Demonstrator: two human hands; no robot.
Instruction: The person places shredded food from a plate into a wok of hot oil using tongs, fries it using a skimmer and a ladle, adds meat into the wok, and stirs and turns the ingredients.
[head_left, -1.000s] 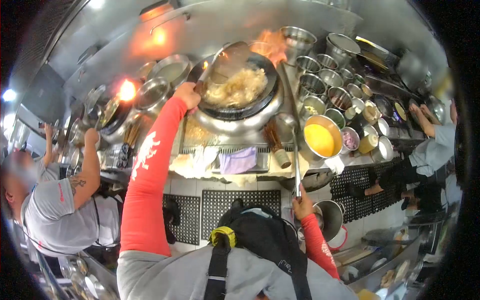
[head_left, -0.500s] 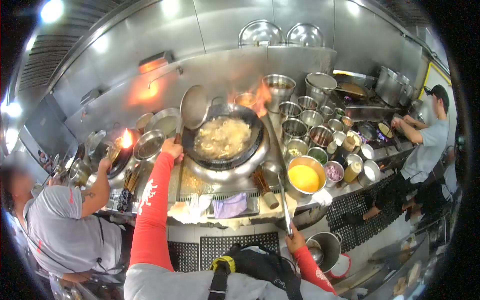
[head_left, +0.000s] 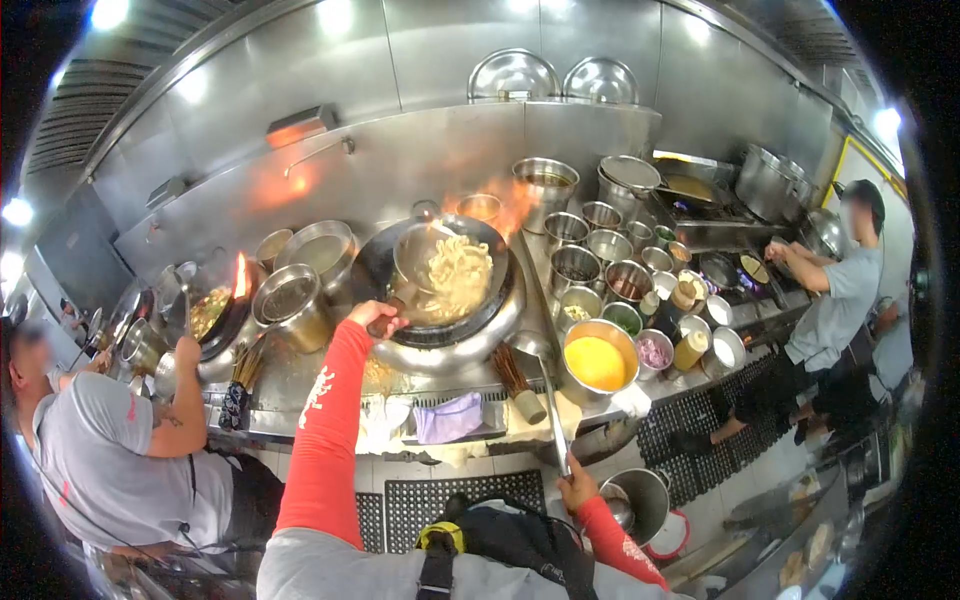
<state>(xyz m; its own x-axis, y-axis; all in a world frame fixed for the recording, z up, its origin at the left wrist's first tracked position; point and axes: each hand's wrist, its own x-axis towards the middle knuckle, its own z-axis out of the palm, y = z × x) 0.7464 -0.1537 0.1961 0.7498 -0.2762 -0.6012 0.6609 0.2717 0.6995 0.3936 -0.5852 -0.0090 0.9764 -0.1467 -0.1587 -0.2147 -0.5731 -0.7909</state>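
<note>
My left hand [head_left: 378,318] is closed around the dark grip of a round skimmer [head_left: 418,258], whose metal bowl sits inside the large black wok [head_left: 372,240]. Pale, noodle-like pieces [head_left: 462,275] lie heaped in and beside the skimmer; the blurred edge hides exactly how many are on it. My right hand [head_left: 577,485] grips the lower end of a long ladle [head_left: 556,415]. The ladle's bowl rests near the counter, right of the wok and beside a pot of yellow liquid [head_left: 600,362]. Flames rise behind the wok's right rim.
Several steel containers [head_left: 608,243] crowd the counter on the right. A bamboo brush [head_left: 524,400] and a purple cloth [head_left: 448,418] lie along the front edge. A co-worker [head_left: 120,450] tends a flaming wok at left; another person [head_left: 835,290] stands by burners at right.
The skimmer has come down from above the wok's left side into it, with my left hand turning lower. Boiling froth has given way to visible pale pieces. The right hand still holds the ladle.
</note>
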